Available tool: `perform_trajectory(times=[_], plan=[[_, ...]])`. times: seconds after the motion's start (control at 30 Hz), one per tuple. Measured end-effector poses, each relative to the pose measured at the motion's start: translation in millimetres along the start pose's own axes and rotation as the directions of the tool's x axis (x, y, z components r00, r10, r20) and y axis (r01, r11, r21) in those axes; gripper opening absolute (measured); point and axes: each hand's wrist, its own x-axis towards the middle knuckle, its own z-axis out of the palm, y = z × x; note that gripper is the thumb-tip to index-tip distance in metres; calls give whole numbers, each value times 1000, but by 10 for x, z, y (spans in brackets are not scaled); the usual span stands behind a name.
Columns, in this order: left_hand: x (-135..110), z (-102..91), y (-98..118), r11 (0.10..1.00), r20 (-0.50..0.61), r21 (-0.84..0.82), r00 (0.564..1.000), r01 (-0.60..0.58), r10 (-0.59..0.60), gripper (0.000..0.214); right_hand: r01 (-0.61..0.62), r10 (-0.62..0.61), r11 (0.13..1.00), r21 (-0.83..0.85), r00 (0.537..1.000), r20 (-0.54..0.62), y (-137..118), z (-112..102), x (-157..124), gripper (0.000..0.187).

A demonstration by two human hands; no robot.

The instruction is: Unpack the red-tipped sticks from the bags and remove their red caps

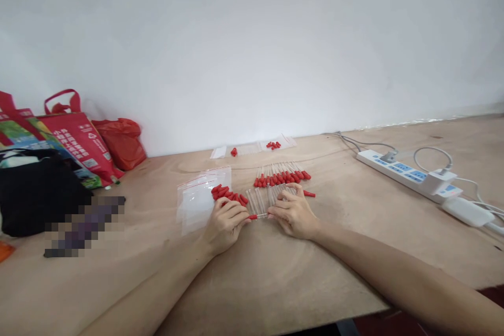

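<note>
Both my hands rest on a wooden table [275, 273], fingers pinched together around one thin clear tube with a red cap [258, 216]. My left hand [225, 223] pinches the red-capped end; my right hand [293, 214] pinches the clear end. Just beyond my left hand lies a small heap of loose red caps [228, 193]. Bare clear tubes [260, 199] lie between my hands. A row of capped tubes [281, 175] lies further back.
Clear zip bags [199, 197] lie left of my hands, and two small bags with red caps [255, 147] lie by the wall. A white power strip [409, 175] with cables sits right. Red shopping bags [79, 139] and a black bag [37, 191] stand left.
</note>
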Motion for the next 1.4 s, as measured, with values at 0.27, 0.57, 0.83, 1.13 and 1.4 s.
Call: perform_trajectory(times=[0.27,0.57,0.83,1.13,1.4], plan=[[-60,31,-2,1000,-55,5,998,-30,30,13,-40,41,999,20,999,-13,26,-10,7,19],[-225,-183,-930,683,-210,62,678,728,-704,24,-403,400,915,-2,910,-105,265,37,62,19],[-257,7,-1071,516,21,12,515,857,-857,35,-393,406,893,-220,914,17,31,228,208,18],[-35,-112,-841,631,1,53,632,774,-775,31,-321,365,914,-248,917,160,-91,214,217,23],[663,283,-514,712,341,291,626,640,-702,24,-437,447,872,-219,895,-6,93,82,129,27]])
